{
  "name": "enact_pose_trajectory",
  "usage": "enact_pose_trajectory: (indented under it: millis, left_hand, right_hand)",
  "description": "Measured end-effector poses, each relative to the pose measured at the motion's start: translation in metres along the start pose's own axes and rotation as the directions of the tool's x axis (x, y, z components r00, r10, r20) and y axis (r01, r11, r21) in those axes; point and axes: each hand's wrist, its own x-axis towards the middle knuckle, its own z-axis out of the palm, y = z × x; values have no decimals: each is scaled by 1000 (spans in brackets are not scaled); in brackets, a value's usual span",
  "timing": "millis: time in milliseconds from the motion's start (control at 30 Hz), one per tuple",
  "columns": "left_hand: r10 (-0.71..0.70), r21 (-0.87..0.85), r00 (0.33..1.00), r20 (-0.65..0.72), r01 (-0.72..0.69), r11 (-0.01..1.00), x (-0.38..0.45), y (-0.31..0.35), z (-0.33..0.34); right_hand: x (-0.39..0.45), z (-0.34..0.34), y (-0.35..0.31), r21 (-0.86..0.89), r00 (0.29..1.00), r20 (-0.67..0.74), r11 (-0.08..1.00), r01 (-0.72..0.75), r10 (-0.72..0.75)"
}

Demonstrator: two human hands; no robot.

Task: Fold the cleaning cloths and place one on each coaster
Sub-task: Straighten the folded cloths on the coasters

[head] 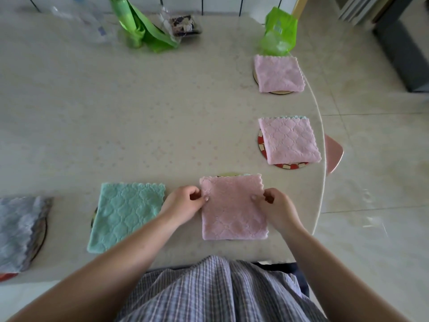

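The person stands at the near edge of a pale desk (116, 112) with both hands on a folded pink cloth (233, 212), taken here as the landmark. The left hand (185, 204) grips the cloth's left edge, thumb on top and fingers curled at the hem. The right hand (276, 208) pinches the right edge the same way, thumb pressed on the upper face. The pink cloth lies flat and square on the desk, directly in front of the person's checked shirt (216, 291); a thin sliver of a coaster (228, 175) shows at its far edge, so the cloth covers it almost wholly. Just to the left of the landmark lies a folded green cloth (126, 216), its right edge touching the left wrist, with a dark coaster rim (94, 217) showing at its left side. Farther left, at the frame edge, a folded grey cloth (19, 231) rests on a coaster with a dark rim (43, 238). Beyond and to the right of the landmark, near the curved desk edge, a second pink cloth (290, 140) sits on a red patterned coaster (285, 165). Farther beyond that one, a third pink cloth (278, 73) sits on a light coaster (279, 92). At the far side of the desk stand green plastic bags (141, 29), a green packet (279, 31) and clear plastic wrapping (92, 22). A pink stool seat (333, 154) shows past the desk's right edge, over a tiled floor (371, 194).
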Motion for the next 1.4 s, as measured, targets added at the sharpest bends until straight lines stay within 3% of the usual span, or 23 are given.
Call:
enact_pose_trajectory:
  millis: [133,333,400,467,533,600,667,867,1000,1100,1267,1400]
  left_hand:
    - [-72,-121,997,-38,67,990,1,6,2]
    - [-98,-126,989,-109,84,988,-7,12,6]
    - [-13,-39,980,-199,5,999,-17,9,11]
    - [195,167,955,-225,-160,973,-30,5,18]
    - [386,346,913,-129,-323,881,-42,2,26]
    - [490,507,872,-14,-416,755,-45,-3,35]
    - [446,570,893,65,-400,717,-44,-9,40]
    - [296,582,936,191,-351,733,-40,-12,33]
    - [334,397,929,158,-369,841,-45,-9,12]
    - [355,153,928,-113,-337,929,-56,-33,-22]
    - [114,-22,916,-386,-133,991,-78,-113,-91]
    - [-41,-38,921,-387,29,999,-82,-165,-129]
  right_hand:
    - [-5,0,2,50,999,-36,998,30,-28]
    - [4,-6,-4,48,999,5,998,37,-37]
    - [2,-9,2,-14,992,-62,994,110,-111]
    - [-3,-11,9,-232,923,-98,911,341,-371]
    - [-6,-9,13,-406,825,76,738,539,-560]
    - [-6,-4,17,-488,768,280,604,630,-576]
    - [-4,0,24,-529,752,372,542,653,-544]
    - [2,-11,39,-611,789,403,506,609,-463]
    - [-7,-7,25,-589,808,316,565,578,-498]
    - [-26,13,2,-483,768,169,627,611,-617]
    - [-68,84,-46,-273,802,108,758,593,-588]
    - [-80,133,-77,-155,898,90,885,439,-430]
